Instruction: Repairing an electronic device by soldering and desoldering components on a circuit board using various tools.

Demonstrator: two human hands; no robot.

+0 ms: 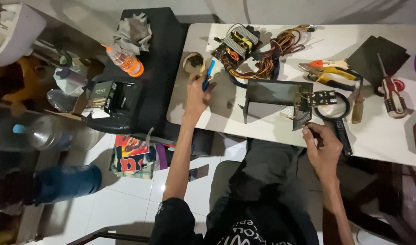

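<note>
I look down on a white surface [380, 136] with my two bare hands stretched over it. The landmark is a dark metal case [273, 102], open on top, standing near the surface's front edge.

My left hand [197, 93] is left of the case, well apart from it. Its fingers are closed around a blue tool [209, 75], which sticks up past my knuckles. Just beyond that hand, further from me, sits a small round cup [193, 62] with dark bits inside; the tool's tip is just beside its rim.

My right hand [322, 147] is at the case's front right corner, at the edge of the surface. Its fingers are curled in and the fingertips are pinched on something small and dark; I cannot tell what it is.

Behind the case, toward the far edge, lies a circuit board [235, 45] with a bundle of orange, yellow and black wires [276, 50] trailing to its right. A small dark board [323, 97] rests at the case's right end, over the lens of a black magnifier [337, 120] whose handle points toward me. Right of the case lie orange-handled pliers [328, 72], a wooden-handled tool [356, 106], a dark sheet [376, 54] and a red-handled screwdriver [391, 93].

Left of the surface, a black stand [158, 68] carries an orange bottle [125, 60] and crumpled paper [133, 31].
</note>
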